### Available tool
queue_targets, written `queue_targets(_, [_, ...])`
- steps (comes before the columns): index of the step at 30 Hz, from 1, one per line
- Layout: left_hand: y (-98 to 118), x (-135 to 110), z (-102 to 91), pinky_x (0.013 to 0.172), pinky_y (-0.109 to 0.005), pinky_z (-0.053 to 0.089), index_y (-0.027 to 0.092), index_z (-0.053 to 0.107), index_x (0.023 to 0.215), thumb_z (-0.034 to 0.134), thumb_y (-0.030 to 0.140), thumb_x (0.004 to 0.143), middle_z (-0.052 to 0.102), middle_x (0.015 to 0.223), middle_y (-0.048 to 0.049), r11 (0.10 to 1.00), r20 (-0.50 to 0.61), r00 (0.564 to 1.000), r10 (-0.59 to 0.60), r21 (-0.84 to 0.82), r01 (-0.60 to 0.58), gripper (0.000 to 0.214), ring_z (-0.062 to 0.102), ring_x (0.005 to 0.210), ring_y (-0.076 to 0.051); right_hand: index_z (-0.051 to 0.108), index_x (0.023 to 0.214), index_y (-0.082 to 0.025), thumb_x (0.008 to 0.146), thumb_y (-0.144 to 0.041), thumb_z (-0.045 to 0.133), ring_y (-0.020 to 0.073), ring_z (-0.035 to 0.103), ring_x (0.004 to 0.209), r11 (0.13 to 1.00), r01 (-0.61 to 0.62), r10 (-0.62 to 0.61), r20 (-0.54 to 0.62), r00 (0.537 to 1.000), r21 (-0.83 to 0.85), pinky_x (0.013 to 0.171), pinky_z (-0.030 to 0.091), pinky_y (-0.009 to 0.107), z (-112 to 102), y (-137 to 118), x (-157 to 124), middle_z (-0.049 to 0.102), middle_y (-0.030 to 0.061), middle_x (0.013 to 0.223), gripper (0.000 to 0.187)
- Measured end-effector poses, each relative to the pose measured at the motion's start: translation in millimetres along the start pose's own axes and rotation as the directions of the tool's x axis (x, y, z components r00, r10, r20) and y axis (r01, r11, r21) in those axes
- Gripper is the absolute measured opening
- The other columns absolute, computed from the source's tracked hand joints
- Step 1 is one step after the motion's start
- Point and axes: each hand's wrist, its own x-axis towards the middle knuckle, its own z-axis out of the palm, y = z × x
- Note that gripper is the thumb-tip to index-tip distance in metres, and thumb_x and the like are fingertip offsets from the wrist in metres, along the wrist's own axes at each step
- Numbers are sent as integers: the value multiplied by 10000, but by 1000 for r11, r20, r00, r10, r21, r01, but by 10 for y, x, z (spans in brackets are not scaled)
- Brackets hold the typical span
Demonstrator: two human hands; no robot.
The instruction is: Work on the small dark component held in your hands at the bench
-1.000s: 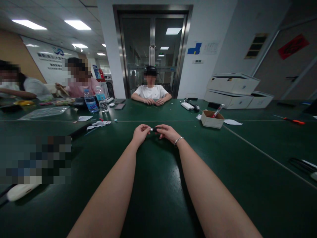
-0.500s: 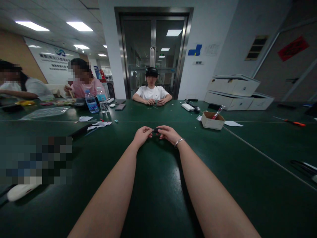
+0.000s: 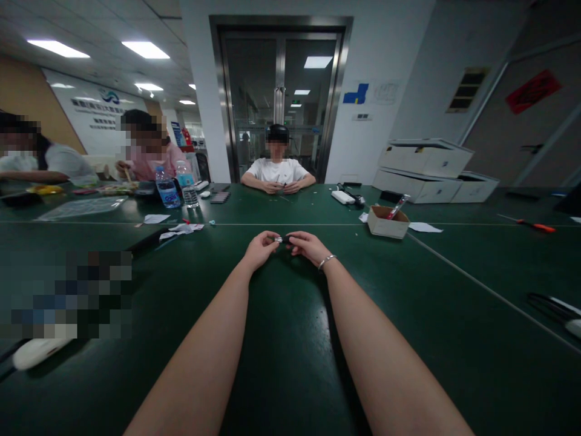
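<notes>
My left hand and my right hand meet over the green table, fingertips close together. Between them is a small dark object with a shiny silver end on its left side. The fingers of my right hand are pinched on the black part. At the silver end, my left thumb and fingers are closed. Much of the object is covered by fingers, and its kind is too small to make out. A silver bracelet circles my right wrist.
To the right are a small open cardboard box, a red-handled screwdriver and white boxes. Water bottles, crumpled paper and a white-ended device lie left. A person in white sits opposite; others sit left.
The silver end of the small object now shows beside my left fingertips, where it looked dark before. Both hands stay almost in place, and the view has shifted slightly.
</notes>
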Motion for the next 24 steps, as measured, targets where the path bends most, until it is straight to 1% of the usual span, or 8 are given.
queue_targets(3, [-31, 15, -9, 607, -246, 423, 156, 626, 924, 655, 297, 687, 610, 745, -23, 1000, -12, 1000, -6, 9, 7, 278, 552, 644, -120, 639, 926, -125, 773, -123, 651, 53, 556, 457, 1000, -6, 6, -5, 1000, 4, 507, 541, 183, -1, 5, 1, 671, 28, 649, 153])
queue_targets(6, [-51, 19, -11, 627, -247, 435, 168, 629, 938, 658, 277, 688, 627, 835, -39, 998, -52, 998, 44, 42, -42, 274, 559, 664, -114, 641, 919, -122, 770, -119, 655, 53, 554, 453, 1000, -5, 5, -9, 1000, -6, 503, 539, 179, 9, 2, 4, 667, 25, 633, 151])
queue_targets(8, [-48, 14, -6, 612, -240, 435, 175, 613, 943, 651, 284, 700, 613, 786, -19, 997, -61, 996, 64, 37, -62, 269, 550, 628, -104, 640, 916, -118, 768, -121, 658, 54, 552, 451, 1000, -7, 6, -12, 1000, -13, 501, 536, 178, 16, -3, 5, 665, 27, 623, 149])
queue_targets(11, [-29, 5, 3, 583, -235, 426, 172, 595, 896, 611, 354, 740, 578, 669, 8, 999, -43, 998, 34, 11, -34, 240, 538, 581, -103, 636, 923, -112, 776, -120, 649, 57, 553, 449, 1000, -12, 12, -18, 1000, -23, 498, 531, 178, 20, -6, 6, 667, 32, 623, 148])
queue_targets(15, [-12, 1, 2, 608, -236, 427, 160, 600, 921, 657, 311, 697, 606, 714, -9, 1000, -9, 1000, 25, -1, -25, 276, 564, 633, -112, 627, 928, -104, 797, -111, 618, 61, 553, 448, 1000, -7, 6, -35, 999, -15, 498, 532, 187, 13, 3, 10, 665, 38, 622, 131])
queue_targets(18, [-18, 4, -2, 609, -239, 425, 139, 597, 921, 626, 303, 725, 620, 722, -28, 1000, 1, 1000, -14, 2, 14, 258, 575, 639, -118, 635, 919, -110, 784, -112, 635, 63, 558, 458, 1000, -8, 7, -39, 999, -14, 507, 536, 190, 8, 7, 12, 661, 35, 623, 135])
queue_targets(21, [-30, 5, -2, 584, -243, 409, 146, 595, 816, 538, 412, 783, 609, 676, -25, 993, -18, 998, -65, 95, 66, 274, 557, 598, -121, 646, 925, -119, 775, -104, 637, 59, 556, 466, 1000, -5, 5, -10, 1000, -21, 511, 534, 186, 10, -2, -1, 666, 33, 641, 151])
queue_targets(24, [-39, 3, -3, 543, -243, 373, 172, 570, 679, 440, 519, 809, 567, 593, -1, 968, -14, 999, -51, 244, 53, 393, 508, 533, -122, 655, 935, -123, 770, -96, 631, 55, 550, 472, 1000, -2, 3, 33, 999, -26, 513, 527, 180, 13, -19, -24, 674, 37, 663, 169])
